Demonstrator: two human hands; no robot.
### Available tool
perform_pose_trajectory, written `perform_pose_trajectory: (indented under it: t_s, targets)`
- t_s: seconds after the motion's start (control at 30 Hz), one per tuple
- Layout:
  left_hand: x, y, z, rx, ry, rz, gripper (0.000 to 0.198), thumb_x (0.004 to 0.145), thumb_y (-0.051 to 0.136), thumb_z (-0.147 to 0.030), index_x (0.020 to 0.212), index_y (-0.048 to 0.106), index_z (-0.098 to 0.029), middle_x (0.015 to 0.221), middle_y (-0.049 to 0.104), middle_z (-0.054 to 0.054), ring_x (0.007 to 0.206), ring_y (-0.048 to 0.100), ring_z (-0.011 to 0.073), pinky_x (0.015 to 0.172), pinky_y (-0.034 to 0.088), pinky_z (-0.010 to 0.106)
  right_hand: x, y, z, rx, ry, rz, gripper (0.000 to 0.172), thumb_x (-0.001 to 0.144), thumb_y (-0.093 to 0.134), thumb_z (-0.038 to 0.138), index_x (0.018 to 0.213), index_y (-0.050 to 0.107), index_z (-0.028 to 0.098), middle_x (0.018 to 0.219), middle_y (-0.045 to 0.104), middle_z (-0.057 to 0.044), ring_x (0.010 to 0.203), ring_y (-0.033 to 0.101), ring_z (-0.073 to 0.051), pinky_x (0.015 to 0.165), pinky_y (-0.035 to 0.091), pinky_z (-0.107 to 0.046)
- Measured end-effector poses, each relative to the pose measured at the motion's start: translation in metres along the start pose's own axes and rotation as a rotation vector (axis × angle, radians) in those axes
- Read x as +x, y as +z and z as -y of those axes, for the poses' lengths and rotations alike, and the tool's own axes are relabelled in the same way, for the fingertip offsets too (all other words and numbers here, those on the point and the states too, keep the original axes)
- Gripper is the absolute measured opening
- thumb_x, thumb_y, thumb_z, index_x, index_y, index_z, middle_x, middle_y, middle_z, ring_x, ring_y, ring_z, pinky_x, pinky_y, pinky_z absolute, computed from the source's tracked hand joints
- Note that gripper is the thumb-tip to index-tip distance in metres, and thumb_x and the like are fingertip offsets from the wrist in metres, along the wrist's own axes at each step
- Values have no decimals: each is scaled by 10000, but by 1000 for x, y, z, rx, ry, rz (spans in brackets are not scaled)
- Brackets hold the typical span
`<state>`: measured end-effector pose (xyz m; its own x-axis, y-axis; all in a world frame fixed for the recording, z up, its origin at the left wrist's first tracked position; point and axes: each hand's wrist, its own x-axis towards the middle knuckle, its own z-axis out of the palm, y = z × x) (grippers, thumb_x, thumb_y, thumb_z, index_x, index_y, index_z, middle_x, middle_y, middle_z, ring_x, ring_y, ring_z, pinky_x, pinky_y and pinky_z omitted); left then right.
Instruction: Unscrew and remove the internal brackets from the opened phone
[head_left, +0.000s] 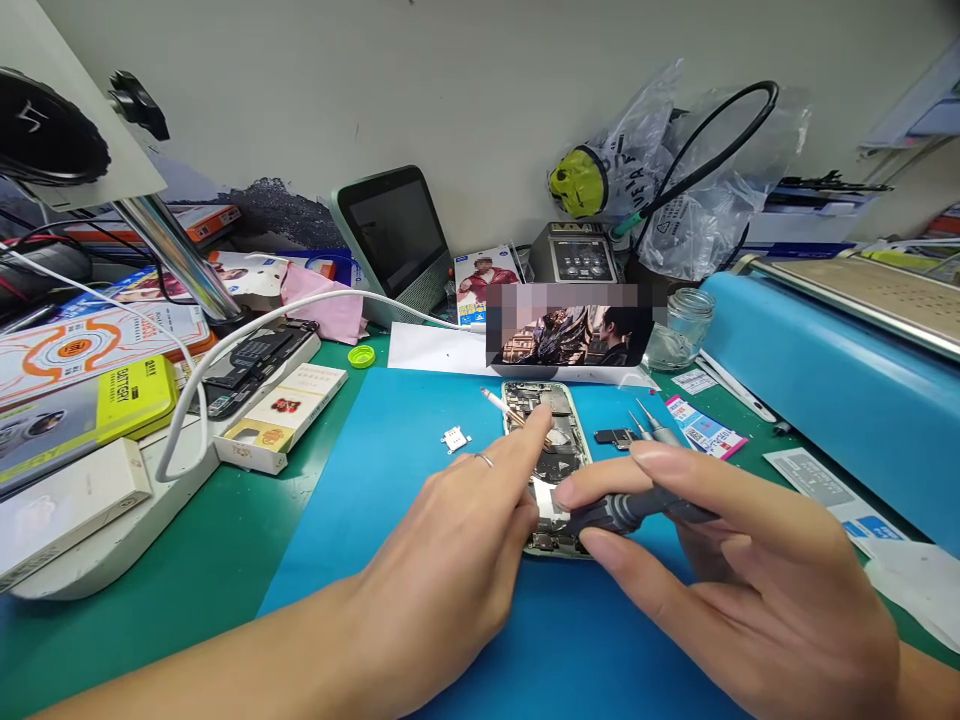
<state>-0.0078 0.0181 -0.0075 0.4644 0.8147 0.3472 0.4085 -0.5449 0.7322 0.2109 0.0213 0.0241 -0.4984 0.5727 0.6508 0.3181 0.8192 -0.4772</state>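
Observation:
An opened phone lies on the blue mat, its inner parts showing. My left hand rests over the phone's left side, index finger extended onto its upper part. A thin stick with a white end slants across the phone beside that finger; whether my curled fingers hold it is hidden. My right hand grips a dark screwdriver between thumb and fingers, low over the phone's lower right; its tip cannot be made out. A small metal plate lies to the left, a dark module to the right.
Tweezers lie right of the phone. Behind it stand a lit screen and a glass jar. A blue machine borders the right side. Boxes and a white cable occupy the left.

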Motion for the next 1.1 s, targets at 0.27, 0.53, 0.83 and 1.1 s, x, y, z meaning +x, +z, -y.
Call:
perform_pose_trajectory:
  t_s: [0.27,0.53,0.83,1.1]
  targets:
    - [1,-4,-2,-131,-4,-96,708,1058,526,-98,1676,255,-314,1533,602,66,1032,688,175,943,542,332,2,3,-1,26,100,-135,725,902,724,33,1512,518,367,1116,808,-10,1041,799,-193,993,669,-305]
    - [6,-4,-3,-243,-99,-135,622,1038,541,-112,1627,383,-232,1573,567,102,979,672,166,908,522,331,9,9,4,83,147,-296,677,858,739,-15,1413,584,342,1213,733,-50,926,799,-192,862,715,-316]
    - [5,-5,-5,-263,-116,-135,608,1032,546,-111,1615,405,-212,1582,560,102,972,682,159,950,520,342,10,8,6,111,179,-281,541,863,749,6,1293,581,290,1020,743,-39,886,810,-181,730,708,-234]
    - [6,-4,-5,-273,-128,-133,621,1026,550,-120,1620,395,-216,1592,549,107,966,697,172,952,526,366,12,9,4,77,186,-288,540,859,752,15,1288,582,296,999,747,-38,872,816,-200,729,715,-264]
